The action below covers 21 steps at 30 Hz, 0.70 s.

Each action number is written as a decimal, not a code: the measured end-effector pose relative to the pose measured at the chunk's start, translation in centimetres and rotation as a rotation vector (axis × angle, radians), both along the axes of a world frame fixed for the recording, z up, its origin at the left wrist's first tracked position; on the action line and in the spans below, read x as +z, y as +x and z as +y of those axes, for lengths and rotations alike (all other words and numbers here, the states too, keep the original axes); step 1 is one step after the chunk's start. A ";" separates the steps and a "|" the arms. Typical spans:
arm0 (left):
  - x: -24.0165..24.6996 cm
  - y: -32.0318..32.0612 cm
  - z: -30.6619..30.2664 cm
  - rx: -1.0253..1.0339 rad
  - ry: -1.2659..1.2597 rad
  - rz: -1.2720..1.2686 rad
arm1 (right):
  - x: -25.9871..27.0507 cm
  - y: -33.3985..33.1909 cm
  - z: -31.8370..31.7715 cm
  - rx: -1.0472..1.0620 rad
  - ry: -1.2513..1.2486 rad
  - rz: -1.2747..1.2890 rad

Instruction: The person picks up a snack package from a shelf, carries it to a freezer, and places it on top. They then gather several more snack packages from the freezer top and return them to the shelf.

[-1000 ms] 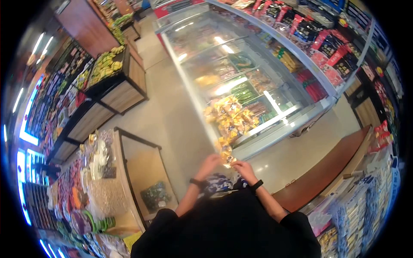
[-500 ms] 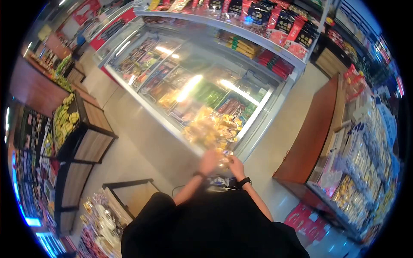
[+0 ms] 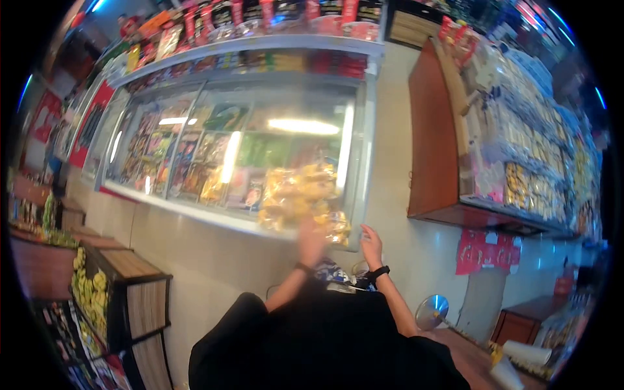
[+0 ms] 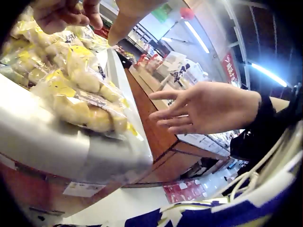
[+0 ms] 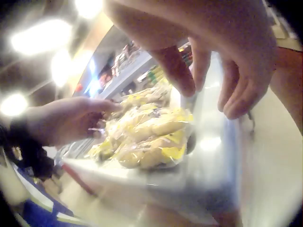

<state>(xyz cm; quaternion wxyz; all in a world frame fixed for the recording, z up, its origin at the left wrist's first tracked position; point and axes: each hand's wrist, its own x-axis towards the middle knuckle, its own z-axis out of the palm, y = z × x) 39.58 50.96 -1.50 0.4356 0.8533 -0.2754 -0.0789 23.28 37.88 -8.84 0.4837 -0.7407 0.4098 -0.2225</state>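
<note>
Freezer chest (image 3: 195,214) rim carries the yellow packets (image 3: 296,195), piled directly ahead of both hands. Left hand (image 3: 311,242) pinches one packet's edge; right hand (image 3: 371,246) hangs released, just right of the pile. Recommended: support the pile's overhanging side while lifting. Packet print is unreadable.

Low in the middle of the frame I see the left hand (image 3: 311,242), blurred, up against the yellow packets (image 3: 300,194) heaped at the glass-topped freezer's (image 3: 195,153) right end, the right hand (image 3: 371,246) spread just beside it.
</note>
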 end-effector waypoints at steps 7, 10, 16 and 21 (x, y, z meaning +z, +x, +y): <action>-0.8 -3.8 -3.5 -0.245 -0.019 0.286 | -10.7 -13.7 -1.4 -0.500 -0.081 0.132; -1.2 -6.4 -6.5 -0.323 0.008 0.332 | -8.5 -18.2 -2.3 -0.574 0.145 0.129; -0.2 -14.5 -17.7 -0.365 -0.329 0.440 | -1.6 -21.9 -5.5 -0.083 0.282 -0.077; 2.8 -25.4 -31.1 -0.472 -0.449 0.632 | 6.9 -24.7 -9.5 0.124 0.547 -0.388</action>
